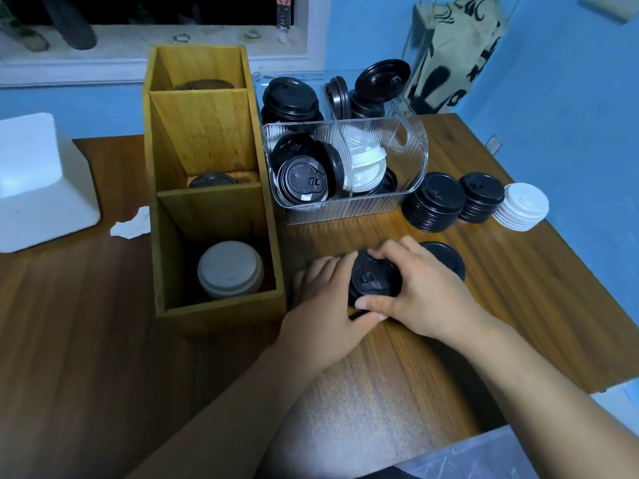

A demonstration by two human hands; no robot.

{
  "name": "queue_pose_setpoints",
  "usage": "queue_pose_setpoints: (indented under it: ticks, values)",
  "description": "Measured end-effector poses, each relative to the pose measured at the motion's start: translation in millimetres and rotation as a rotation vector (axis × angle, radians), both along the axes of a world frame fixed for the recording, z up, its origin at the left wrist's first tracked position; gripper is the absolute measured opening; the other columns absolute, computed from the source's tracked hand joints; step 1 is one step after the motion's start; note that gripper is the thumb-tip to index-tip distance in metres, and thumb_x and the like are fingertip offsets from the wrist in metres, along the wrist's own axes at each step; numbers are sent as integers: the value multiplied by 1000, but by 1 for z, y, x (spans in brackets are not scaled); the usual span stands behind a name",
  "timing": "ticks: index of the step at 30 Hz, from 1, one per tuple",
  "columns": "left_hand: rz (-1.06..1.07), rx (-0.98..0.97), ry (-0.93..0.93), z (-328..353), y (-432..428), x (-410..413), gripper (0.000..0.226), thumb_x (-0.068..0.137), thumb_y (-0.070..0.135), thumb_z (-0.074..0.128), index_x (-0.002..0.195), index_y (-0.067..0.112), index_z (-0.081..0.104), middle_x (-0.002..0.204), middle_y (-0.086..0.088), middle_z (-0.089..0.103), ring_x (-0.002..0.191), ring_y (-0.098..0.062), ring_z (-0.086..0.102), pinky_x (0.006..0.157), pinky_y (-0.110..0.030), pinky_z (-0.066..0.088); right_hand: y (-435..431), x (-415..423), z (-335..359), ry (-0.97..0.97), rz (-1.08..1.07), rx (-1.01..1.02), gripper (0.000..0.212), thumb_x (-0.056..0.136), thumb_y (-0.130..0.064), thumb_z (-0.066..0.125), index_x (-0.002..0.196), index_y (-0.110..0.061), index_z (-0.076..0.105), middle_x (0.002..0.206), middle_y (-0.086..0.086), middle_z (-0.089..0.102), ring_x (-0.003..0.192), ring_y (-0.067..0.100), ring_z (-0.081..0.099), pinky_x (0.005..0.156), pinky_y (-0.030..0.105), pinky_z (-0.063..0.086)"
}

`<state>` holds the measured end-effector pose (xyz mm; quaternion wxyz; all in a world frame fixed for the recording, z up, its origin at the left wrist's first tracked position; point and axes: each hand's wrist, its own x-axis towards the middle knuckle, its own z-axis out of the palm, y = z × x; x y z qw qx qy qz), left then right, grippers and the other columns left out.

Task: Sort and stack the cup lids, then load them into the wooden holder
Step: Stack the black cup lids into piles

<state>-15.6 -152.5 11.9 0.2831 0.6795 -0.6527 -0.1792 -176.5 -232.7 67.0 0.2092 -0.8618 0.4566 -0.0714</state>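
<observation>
Blue walls (570,98) are seen across the top and right of the frame, with a white window sill (86,69) at upper left and a patterned apron (456,46) hung at upper right. The lower part is filled by a brown wood-grain tabletop (449,357). A tall wooden holder (207,133) is stood left of centre. Three compartments are counted in it, with a white lid (230,269) lying in the lowest and a dark lid in each of the two above. A white foam block (38,181) is set at far left.

Right of the holder, a clear ribbed bin (345,209) is placed in front of a second clear bin (311,73); loose black and white lids are heaped inside.

At centre, a short stack of black lids (375,280) is gripped on the tabletop from both sides. The fingers of the left hand (328,305) are curled round its left edge, those of the right hand (422,295) over its top and right edge. One single black lid (446,259) lies flat just behind the right hand.

Three sorted stacks are lined up at centre right: a larger black stack (437,202), a smaller black stack (481,197) and a white stack (522,205).
</observation>
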Motion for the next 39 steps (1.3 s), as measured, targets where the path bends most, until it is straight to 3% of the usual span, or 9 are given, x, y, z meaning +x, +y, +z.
queue_pose_setpoints:
  ticks: [3,6,9,11,17,20,25,33,39]
  values:
    - [3,-32,3,-1,1,-1,86,82,67,57,152,21,37,147,8,46,139,-11,31,116,-40,25,-5,1,7,121,74,-42,69,66,-81,68,117,-38,48,100,-18,43,100,8,46,81,38,49]
    - [9,-41,-7,-1,0,-1,84,84,71,49,150,20,40,144,7,49,137,-14,36,115,-39,27,-13,6,18,105,115,-79,64,73,-91,43,104,-36,54,95,-16,51,94,10,51,78,37,50]
    - [35,-43,-15,-1,-1,-1,78,87,66,55,148,20,39,142,4,48,136,-18,37,113,-45,33,-26,23,31,-86,71,-152,44,92,-72,45,97,-33,64,94,-14,60,90,9,56,79,38,51]
    - [49,-32,4,-1,-1,-1,83,89,63,59,154,19,31,149,3,43,141,-18,31,117,-43,27,-37,44,43,-164,43,-244,29,96,-54,55,110,-31,67,102,-11,64,90,12,60,83,38,52]
    - [51,0,26,1,0,0,84,90,61,61,157,24,25,155,7,37,146,-13,23,121,-43,23,-64,118,58,-57,190,-351,47,92,-31,66,138,-26,56,135,-2,59,119,23,58,96,38,50]
    - [46,-2,30,0,0,0,84,91,62,60,157,24,24,155,7,36,146,-13,22,122,-44,23,-79,143,58,143,246,-382,50,89,-27,67,137,-23,55,132,3,59,117,30,60,85,41,53]
    - [46,-10,14,0,0,1,84,91,63,58,157,22,25,154,6,38,145,-13,24,120,-43,25,-89,160,61,361,222,-425,56,88,-23,68,140,-22,48,128,7,53,105,36,62,65,39,42]
    - [50,-2,16,0,0,0,86,89,67,52,157,22,25,154,6,38,146,-13,24,120,-43,25,-92,142,77,205,223,-508,34,88,-21,68,121,-27,62,115,0,56,98,30,61,64,36,38]
    - [47,14,28,2,-1,0,86,91,64,57,158,23,23,156,8,36,147,-11,21,122,-44,23,-91,135,63,269,257,-554,48,88,-16,68,133,-20,52,125,6,50,117,30,50,63,36,34]
